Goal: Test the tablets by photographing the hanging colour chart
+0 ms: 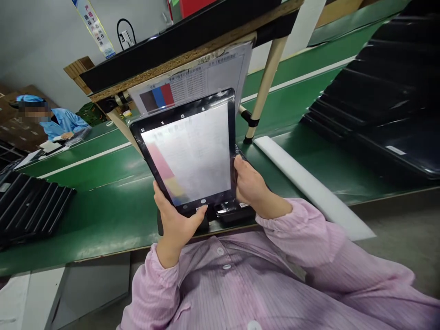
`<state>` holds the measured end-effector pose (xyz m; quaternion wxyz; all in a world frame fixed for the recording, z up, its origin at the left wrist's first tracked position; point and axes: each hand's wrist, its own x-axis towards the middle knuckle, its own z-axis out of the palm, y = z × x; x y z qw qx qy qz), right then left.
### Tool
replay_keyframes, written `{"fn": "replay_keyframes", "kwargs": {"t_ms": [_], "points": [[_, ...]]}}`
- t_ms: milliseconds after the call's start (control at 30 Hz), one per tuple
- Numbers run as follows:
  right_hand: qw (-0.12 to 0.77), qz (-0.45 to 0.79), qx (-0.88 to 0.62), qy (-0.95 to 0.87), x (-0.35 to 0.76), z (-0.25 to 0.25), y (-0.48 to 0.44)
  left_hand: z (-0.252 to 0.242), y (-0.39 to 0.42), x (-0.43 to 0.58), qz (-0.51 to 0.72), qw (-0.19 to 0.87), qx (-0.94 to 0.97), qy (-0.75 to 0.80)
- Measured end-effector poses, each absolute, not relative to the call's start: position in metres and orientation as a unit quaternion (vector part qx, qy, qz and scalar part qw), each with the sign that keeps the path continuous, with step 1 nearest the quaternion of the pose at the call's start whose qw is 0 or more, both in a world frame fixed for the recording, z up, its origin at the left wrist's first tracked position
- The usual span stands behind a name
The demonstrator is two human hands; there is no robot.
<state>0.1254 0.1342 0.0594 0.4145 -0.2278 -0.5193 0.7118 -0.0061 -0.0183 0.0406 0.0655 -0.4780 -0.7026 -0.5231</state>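
A black-framed tablet (195,156) is held upright and tilted in front of me, its screen lit with what looks like a camera view of the printed sheet. My left hand (177,222) grips its lower left edge, the thumb resting on the bottom border near the round white on-screen button. Around the lower right edge, my right hand (250,183) is closed, with its fingers behind the tablet. Beyond the tablet's top hangs a printed sheet (225,73) with dark, blue and red blocks, partly covered by the tablet. Other black devices (233,213) lie under the tablet, mostly hidden.
A shelf (192,50) on pale pipe legs stands over the green bench (113,201). Black devices are stacked at the left (30,206) and right (381,91). A white foam strip (309,183) juts past the bench edge. A co-worker in blue (63,121) sits across at the left.
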Motion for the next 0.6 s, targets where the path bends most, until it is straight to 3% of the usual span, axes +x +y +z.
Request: {"fn": "replay_keyframes", "kwargs": {"t_ms": [600], "points": [[0.401,0.688,-0.248,-0.551,0.130,0.057,0.131,0.039,-0.014,0.006,-0.512,0.068,-0.453,-0.726]]}}
